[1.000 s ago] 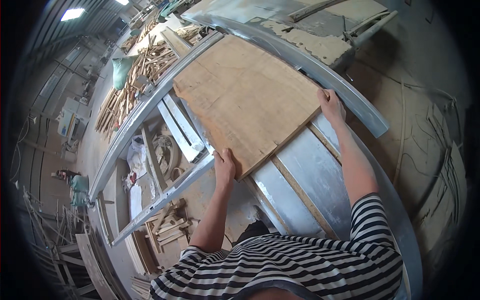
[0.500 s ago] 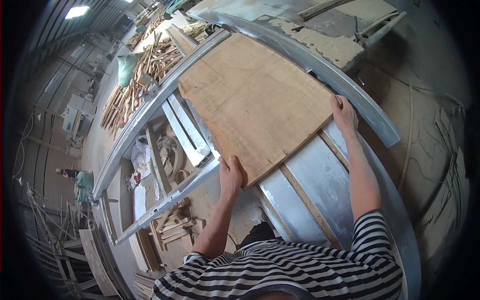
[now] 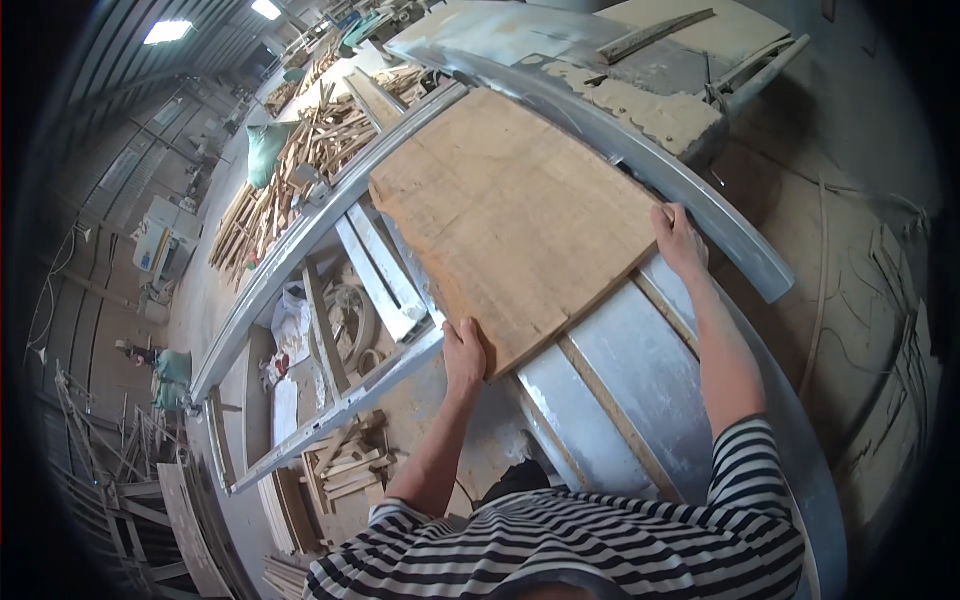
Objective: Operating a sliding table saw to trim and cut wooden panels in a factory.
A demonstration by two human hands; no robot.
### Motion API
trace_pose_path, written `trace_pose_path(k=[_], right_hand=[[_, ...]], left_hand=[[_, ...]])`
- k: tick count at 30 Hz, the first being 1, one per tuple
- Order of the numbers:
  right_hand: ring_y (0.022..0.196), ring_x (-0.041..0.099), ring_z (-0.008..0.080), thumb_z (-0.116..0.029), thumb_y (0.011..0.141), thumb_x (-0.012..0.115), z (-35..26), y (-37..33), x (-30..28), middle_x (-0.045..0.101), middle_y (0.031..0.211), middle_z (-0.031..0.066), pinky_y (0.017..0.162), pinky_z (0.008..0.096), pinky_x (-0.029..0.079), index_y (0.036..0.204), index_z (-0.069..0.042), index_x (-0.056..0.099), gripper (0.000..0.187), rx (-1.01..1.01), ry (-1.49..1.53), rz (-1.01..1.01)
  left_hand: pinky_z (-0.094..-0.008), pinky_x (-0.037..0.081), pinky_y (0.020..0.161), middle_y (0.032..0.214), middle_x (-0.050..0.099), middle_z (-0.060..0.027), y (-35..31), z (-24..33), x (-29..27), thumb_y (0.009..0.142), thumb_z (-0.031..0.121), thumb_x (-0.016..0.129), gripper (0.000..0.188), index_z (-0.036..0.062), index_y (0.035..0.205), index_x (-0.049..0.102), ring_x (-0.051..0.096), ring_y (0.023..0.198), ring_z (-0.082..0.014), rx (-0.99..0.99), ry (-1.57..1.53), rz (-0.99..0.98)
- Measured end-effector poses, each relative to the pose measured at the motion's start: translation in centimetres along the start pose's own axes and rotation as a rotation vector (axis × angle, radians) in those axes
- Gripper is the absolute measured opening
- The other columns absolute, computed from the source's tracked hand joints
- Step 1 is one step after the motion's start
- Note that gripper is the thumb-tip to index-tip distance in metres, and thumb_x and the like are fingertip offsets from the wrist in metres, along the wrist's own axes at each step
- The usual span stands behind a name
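Note:
A broad light-brown wooden board (image 3: 525,215) lies flat across a metal table (image 3: 640,365) with sawdust-filled grooves. Its left edge is rough and ragged, darker orange near the corner. My left hand (image 3: 464,352) grips the board's near left corner, thumb on top and fingers hidden beneath or behind the edge. At the near right corner, my right hand (image 3: 680,240) is closed round the edge. Both arms reach forward over the table. A metal rail (image 3: 700,205) runs along the board's right side.
To the left, an open metal frame (image 3: 345,408) extends from the table. Cut wood pieces (image 3: 350,465) lie on the floor below it. Beyond is a heap of wood offcuts (image 3: 320,135) with a green sack (image 3: 268,150). A dusty panel (image 3: 640,100) stands past the rail.
Both hands keep their hold on the board's near corners. The view has shifted slightly, and the board sits almost the same against the table and rail.

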State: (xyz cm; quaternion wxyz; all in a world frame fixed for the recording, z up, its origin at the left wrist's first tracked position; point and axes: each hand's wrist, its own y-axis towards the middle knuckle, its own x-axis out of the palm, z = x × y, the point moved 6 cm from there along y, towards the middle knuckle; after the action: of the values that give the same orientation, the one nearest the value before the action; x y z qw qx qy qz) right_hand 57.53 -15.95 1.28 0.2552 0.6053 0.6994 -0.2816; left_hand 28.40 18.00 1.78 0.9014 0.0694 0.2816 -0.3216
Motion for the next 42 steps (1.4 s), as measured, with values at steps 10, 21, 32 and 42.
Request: trace_pose_path(k=[10,21,32,42], right_hand=[[0.116,0.059,0.0433,-0.067,0.094,0.031,-0.6,-0.4,-0.9,0.064,0.124,0.0205,0.095,0.0524,0.045,0.13,-0.016,0.047,0.065,0.035,-0.005,0.009],[0.122,0.056,0.0394,-0.069,0.092,0.039,-0.4,0.1,-0.7,0.062,0.129,0.0166,0.099,0.0495,0.042,0.128,-0.015,0.05,0.066,0.041,0.057,-0.011],[0.121,0.056,0.0366,-0.067,0.091,0.042,-0.3,0.2,-0.3,0.061,0.128,0.0161,0.098,0.0476,0.043,0.129,-0.016,0.051,0.064,0.058,0.075,0.02],[0.111,0.059,0.0286,-0.028,0.089,0.062,-10.1,-8.0,3.1,0.066,0.108,0.0102,0.101,0.053,0.039,0.102,-0.016,0.073,0.021,-0.922,-0.086,0.398]], left_hand=[[-0.038,0.051,0.079,0.114,0.058,-0.0148,2.0,-1.6,0.9,0.096,0.044,0.056,0.056,-0.0012,0.129,0.047,0.059,0.095,-0.0231,-0.169,-0.238,-0.107],[-0.0359,0.05,0.092,0.122,0.057,-0.0116,2.5,-1.7,1.5,0.093,0.026,0.069,0.061,0.004,0.138,0.034,0.059,0.11,-0.0203,-0.161,-0.704,-0.164],[-0.0272,0.047,0.097,0.122,0.059,-0.0064,2.1,-0.8,2.0,0.094,0.018,0.068,0.071,0.0089,0.148,0.023,0.059,0.112,-0.0132,-0.23,-0.839,-0.101],[-0.0246,0.053,0.085,0.11,0.063,-0.0116,1.4,0.2,1.5,0.092,0.012,0.07,0.057,-0.0016,0.133,0.033,0.065,0.1,-0.0165,-0.198,-0.702,-0.041]])
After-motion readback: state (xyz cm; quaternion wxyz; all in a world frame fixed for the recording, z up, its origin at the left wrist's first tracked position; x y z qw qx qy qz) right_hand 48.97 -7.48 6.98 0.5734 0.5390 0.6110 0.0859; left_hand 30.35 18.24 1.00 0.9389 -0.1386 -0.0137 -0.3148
